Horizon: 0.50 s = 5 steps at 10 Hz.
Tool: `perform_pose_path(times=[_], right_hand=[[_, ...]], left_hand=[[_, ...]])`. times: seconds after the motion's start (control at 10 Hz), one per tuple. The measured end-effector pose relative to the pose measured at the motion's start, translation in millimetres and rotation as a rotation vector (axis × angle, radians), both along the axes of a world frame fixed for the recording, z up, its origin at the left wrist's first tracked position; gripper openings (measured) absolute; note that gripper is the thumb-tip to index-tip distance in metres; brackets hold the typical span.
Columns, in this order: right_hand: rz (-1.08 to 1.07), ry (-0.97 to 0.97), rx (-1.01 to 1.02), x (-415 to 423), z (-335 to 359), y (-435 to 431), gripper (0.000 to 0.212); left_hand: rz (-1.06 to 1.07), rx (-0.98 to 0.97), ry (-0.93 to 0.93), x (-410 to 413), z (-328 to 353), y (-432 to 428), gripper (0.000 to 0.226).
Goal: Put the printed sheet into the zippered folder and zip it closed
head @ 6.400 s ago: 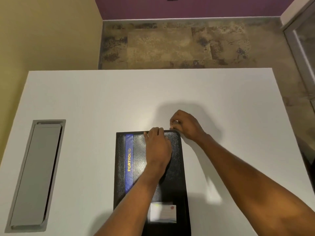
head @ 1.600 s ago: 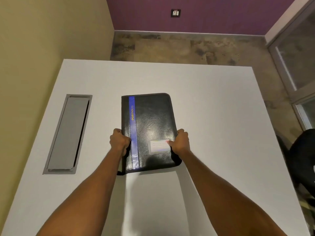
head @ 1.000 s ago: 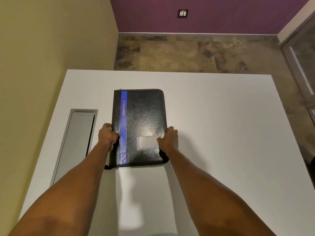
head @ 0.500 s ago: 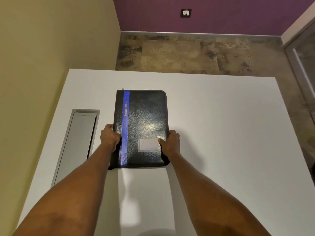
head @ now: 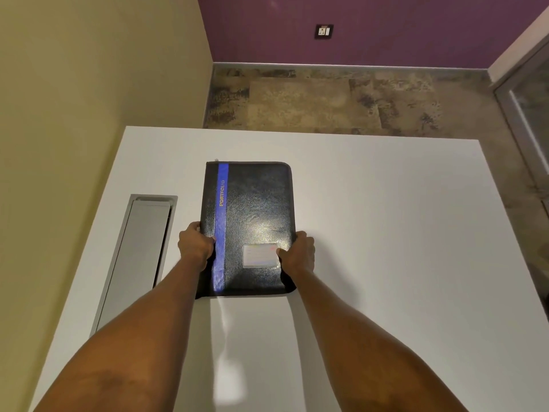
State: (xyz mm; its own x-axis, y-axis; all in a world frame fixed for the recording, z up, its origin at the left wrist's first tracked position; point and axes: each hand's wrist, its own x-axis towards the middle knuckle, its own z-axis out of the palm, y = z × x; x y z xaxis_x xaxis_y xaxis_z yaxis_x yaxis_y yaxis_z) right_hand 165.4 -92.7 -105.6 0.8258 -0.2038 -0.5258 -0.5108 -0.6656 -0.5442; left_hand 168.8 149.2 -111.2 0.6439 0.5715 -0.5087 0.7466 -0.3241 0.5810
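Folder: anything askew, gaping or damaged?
Nothing stands out. The folder is closed, roughly square to the table, no paper poking out of the visible edges. The left hand and right hand grip its long sides. Cover looks intact, just glare.

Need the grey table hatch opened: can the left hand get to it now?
Probably yes: the hatch lies just beside the left hand, nothing between, once it lets go of the folder.

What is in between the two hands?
The black zippered folder, in the head view: the left hand grips its left edge and the right hand its right edge.
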Motion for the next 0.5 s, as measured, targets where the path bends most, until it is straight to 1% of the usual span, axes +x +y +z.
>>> perform_pose_path(times=[0.2,0.3,0.4,0.5], right_hand=[[0.081,-0.006,-0.014,-4,14,-1,0.048],[0.166,-0.049,-0.056,-14,28,0,0.047],[0.293,-0.139,-0.111,-32,47,-3,0.046],[0.336,-0.239,-0.098,-50,58,-7,0.044]], left_hand=[[-0.124,0.151,0.05,-13,21,-16,0.045],[-0.226,0.229,0.076,-26,34,-28,0.048],[-0.384,0.284,-0.001,-46,51,-43,0.041],[-0.476,0.309,-0.06,-61,61,-56,0.045]])
